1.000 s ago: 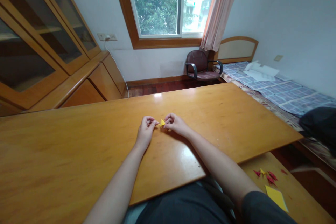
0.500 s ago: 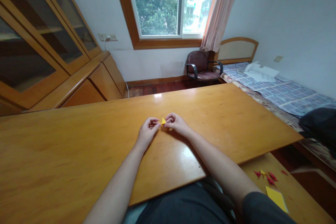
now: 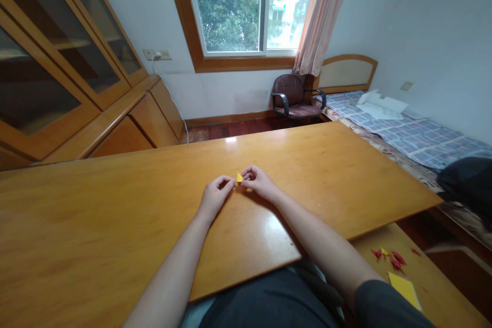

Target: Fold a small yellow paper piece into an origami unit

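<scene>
A small yellow origami piece (image 3: 239, 178), folded to a pointed tip, is held just above the wooden table (image 3: 126, 205) between my two hands. My left hand (image 3: 217, 193) pinches its left side with thumb and fingertips. On the right side, my right hand (image 3: 258, 181) grips the paper between thumb and fingers. The tip stands up between the hands, while its lower folds are partly hidden by the fingertips and too small to make out.
On a lower surface at the right lie several red folded paper pieces (image 3: 398, 258), a small yellow one (image 3: 384, 252) and a stack of yellow paper (image 3: 403, 289). A brown armchair (image 3: 290, 95) stands beyond the table, near a bed (image 3: 415, 136). Glass-door cabinets (image 3: 65, 61) line the left.
My left fingers have curled in slightly closer together beside the paper. My right hand and the yellow piece stay almost in place.
</scene>
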A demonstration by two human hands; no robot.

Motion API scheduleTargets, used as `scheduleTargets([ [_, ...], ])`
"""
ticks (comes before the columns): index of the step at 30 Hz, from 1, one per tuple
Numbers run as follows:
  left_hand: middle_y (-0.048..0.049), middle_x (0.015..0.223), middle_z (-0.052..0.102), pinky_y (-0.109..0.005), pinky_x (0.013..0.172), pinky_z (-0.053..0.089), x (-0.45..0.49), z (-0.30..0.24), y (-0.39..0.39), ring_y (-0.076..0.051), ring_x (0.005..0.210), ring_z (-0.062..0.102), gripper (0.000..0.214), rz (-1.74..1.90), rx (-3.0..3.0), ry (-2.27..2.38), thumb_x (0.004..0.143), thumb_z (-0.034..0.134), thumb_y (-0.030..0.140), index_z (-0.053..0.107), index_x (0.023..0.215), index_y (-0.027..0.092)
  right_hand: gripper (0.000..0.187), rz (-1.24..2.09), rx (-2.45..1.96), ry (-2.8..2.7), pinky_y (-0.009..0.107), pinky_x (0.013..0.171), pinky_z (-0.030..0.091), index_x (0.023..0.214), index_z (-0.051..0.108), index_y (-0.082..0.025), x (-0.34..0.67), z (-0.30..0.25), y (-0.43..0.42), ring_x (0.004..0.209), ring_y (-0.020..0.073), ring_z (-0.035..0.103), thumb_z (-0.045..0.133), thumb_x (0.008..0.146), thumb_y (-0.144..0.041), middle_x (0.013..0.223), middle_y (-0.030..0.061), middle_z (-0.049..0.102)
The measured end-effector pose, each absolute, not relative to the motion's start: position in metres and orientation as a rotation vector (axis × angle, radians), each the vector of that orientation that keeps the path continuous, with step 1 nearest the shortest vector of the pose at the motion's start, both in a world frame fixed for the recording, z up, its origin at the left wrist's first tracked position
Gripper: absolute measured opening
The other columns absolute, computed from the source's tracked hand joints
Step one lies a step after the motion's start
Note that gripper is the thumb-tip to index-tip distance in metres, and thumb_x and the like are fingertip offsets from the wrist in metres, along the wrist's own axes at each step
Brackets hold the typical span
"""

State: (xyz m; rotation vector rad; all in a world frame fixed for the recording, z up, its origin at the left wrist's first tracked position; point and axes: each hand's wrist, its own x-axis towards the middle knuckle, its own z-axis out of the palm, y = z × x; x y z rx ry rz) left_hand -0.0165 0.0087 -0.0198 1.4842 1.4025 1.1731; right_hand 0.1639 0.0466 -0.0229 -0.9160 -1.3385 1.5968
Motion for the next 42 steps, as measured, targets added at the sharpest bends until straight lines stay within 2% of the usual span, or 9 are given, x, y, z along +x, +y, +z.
scheduleTargets([
  [7, -0.0036, 0.076, 0.071, -0.026, 0.068, 0.048, -0.017, -0.022, 0.008, -0.019, 0.072, 0.063, 0.029, 1.17, 1.467, 1.358, 0.079, 0.065, 0.046, 0.07, 0.077, 0.018, 0.031, 1.501, -0.872, -1.409, 0.023, 0.065, 0.042, 0.083, 0.055, -0.018, 0.164, -0.025, 0.046, 0.066, 0.0094, 0.054, 0.078, 0.063, -0.025, 0.073, -0.0042, 0.059],
  [19, -0.0034, 0.079, 0.071, -0.027, 0.073, 0.047, -0.013, -0.014, 0.005, -0.019, 0.075, 0.063, 0.025, 1.21, 1.711, 1.481, 0.085, 0.058, 0.041, 0.07, 0.077, 0.019, 0.033, 1.583, -0.881, -1.355, 0.022, 0.059, 0.041, 0.083, 0.051, -0.019, 0.164, -0.02, 0.045, 0.062, 0.0098, 0.055, 0.075, 0.061, -0.023, 0.067, -0.0054, 0.059],
  [24, -0.0035, 0.08, 0.071, -0.027, 0.073, 0.047, -0.014, -0.019, 0.008, -0.019, 0.077, 0.063, 0.026, 1.142, 1.668, 1.443, 0.082, 0.061, 0.042, 0.069, 0.08, 0.018, 0.034, 1.611, -0.899, -1.345, 0.02, 0.055, 0.039, 0.082, 0.052, -0.018, 0.166, -0.019, 0.047, 0.059, 0.0094, 0.054, 0.077, 0.06, -0.024, 0.065, -0.0055, 0.059],
  [35, -0.0015, 0.072, 0.066, -0.025, 0.068, 0.044, -0.016, -0.019, 0.008, -0.016, 0.07, 0.059, 0.026, 1.145, 1.549, 1.383, 0.078, 0.064, 0.042, 0.067, 0.074, 0.016, 0.041, 1.634, -0.843, -1.354, 0.021, 0.057, 0.041, 0.086, 0.055, -0.018, 0.168, -0.018, 0.043, 0.062, 0.0094, 0.057, 0.083, 0.062, -0.037, 0.071, -0.0037, 0.062],
  [42, -0.0014, 0.074, 0.066, -0.025, 0.069, 0.046, -0.016, -0.02, 0.01, -0.016, 0.071, 0.059, 0.028, 1.141, 1.506, 1.342, 0.079, 0.065, 0.044, 0.067, 0.076, 0.016, 0.044, 1.694, -0.805, -1.303, 0.021, 0.054, 0.042, 0.085, 0.054, -0.018, 0.169, -0.014, 0.044, 0.057, 0.0096, 0.059, 0.085, 0.061, -0.038, 0.07, -0.0038, 0.065],
])
